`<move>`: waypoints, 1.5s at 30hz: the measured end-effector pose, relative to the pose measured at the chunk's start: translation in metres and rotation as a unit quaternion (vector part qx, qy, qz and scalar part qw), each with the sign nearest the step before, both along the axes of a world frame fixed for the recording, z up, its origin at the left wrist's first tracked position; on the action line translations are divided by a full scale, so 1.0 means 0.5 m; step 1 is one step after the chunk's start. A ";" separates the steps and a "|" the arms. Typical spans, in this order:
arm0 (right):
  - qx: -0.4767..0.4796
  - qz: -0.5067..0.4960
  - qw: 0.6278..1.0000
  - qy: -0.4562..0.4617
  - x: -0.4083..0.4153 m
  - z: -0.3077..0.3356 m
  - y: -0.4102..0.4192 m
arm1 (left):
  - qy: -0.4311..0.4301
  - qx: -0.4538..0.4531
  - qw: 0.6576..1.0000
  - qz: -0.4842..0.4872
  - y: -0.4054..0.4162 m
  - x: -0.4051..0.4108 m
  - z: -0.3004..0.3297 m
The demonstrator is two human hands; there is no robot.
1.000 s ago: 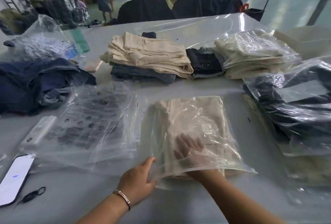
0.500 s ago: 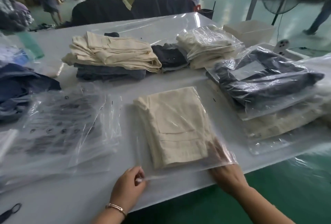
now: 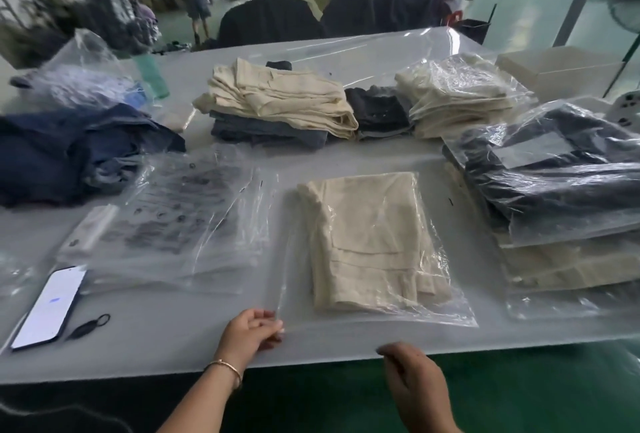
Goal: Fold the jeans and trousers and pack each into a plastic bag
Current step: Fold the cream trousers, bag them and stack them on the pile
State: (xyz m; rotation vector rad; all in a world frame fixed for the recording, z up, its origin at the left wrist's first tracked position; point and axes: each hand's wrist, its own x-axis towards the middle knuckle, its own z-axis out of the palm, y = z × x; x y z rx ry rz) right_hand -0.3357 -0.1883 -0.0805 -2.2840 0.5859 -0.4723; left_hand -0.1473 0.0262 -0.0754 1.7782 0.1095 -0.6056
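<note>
Folded cream trousers (image 3: 367, 242) lie inside a clear plastic bag (image 3: 294, 259) at the middle of the white table. The bag's open flap points toward me. My left hand (image 3: 251, 332) pinches the flap at its near left corner. My right hand (image 3: 415, 384) is at the table's near edge, fingers curled, and appears to pinch the flap's near edge. Behind the bag stands a stack of folded cream and dark trousers (image 3: 277, 103).
Packed bags (image 3: 554, 173) are piled at the right. Empty printed bags (image 3: 180, 218) lie at the left beside a phone (image 3: 48, 308) and a black loop (image 3: 90, 325). Loose blue jeans (image 3: 69, 155) are heaped far left. People move in the background.
My right hand came out of the bag, went to its right corner, then dropped to the near table edge. My left hand slid along to the flap's left corner.
</note>
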 end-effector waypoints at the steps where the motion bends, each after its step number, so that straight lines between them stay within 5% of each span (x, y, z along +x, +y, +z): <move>1: 0.115 -0.001 0.993 0.033 0.019 0.007 0.025 | 0.005 -0.007 1.000 -0.007 0.002 0.002 -0.004; 5: 0.539 0.034 0.832 0.126 0.105 0.038 0.123 | -0.011 0.012 0.998 -0.063 0.005 0.011 -0.011; 7: 0.645 -0.010 0.755 0.117 0.144 0.051 0.166 | -0.023 0.026 0.995 -0.097 0.008 0.015 -0.011; 9: 0.682 -0.050 0.723 0.098 0.177 0.057 0.201 | -0.023 0.039 0.991 -0.129 0.014 0.018 -0.012; 14: 0.642 -0.114 0.754 0.076 0.231 0.064 0.261 | 0.050 0.000 0.987 -0.152 0.021 0.026 -0.018; 19: 0.597 -0.145 0.787 0.045 0.240 0.071 0.284 | 0.034 0.001 0.984 -0.173 0.027 0.036 -0.019; 25: 0.593 -0.245 0.767 -0.005 0.214 0.075 0.222 | -0.069 0.054 0.977 -0.193 0.026 0.034 -0.033; 29: 0.544 -0.322 0.773 -0.051 0.140 0.070 0.097 | -0.065 0.056 0.977 -0.193 0.025 0.038 -0.032; 39: 0.570 -0.383 0.720 -0.104 0.015 0.085 -0.165 | -0.051 0.058 0.981 -0.179 0.023 0.042 -0.013; 45: 0.523 -0.327 0.786 -0.031 -0.012 0.082 -0.209 | -0.022 0.065 0.986 -0.155 0.020 0.038 -0.009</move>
